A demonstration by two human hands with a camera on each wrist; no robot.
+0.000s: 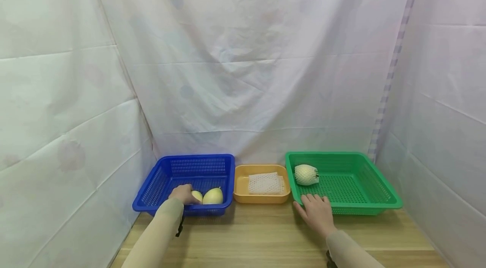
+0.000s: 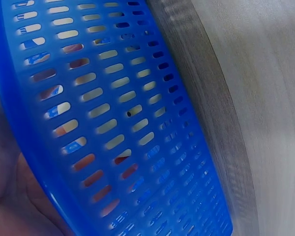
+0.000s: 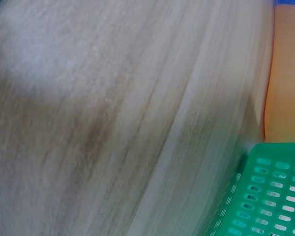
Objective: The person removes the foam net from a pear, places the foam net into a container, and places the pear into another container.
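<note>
My left hand [image 1: 183, 194] reaches over the near rim of the blue basket [image 1: 152, 207] and grips a pale yellow pear [image 1: 196, 196]. Through the basket's slots in the left wrist view, fingers show on both sides of the pale fruit. A second pear [image 1: 213, 196], stem upward, lies just right of it. My right hand [image 1: 318, 214] rests on the near left rim of the green basket [image 1: 379, 206], fingers extended over the edge. Inside that basket, at the left, lies a pear in a white foam net [image 1: 306, 174].
Between the baskets stands a small orange tray [image 1: 241, 198] with white foam nets [image 1: 264, 183] lying in it. All three containers stand on a wooden table [image 1: 258, 234]. A white curtain [image 1: 243, 69] hangs behind and along both sides.
</note>
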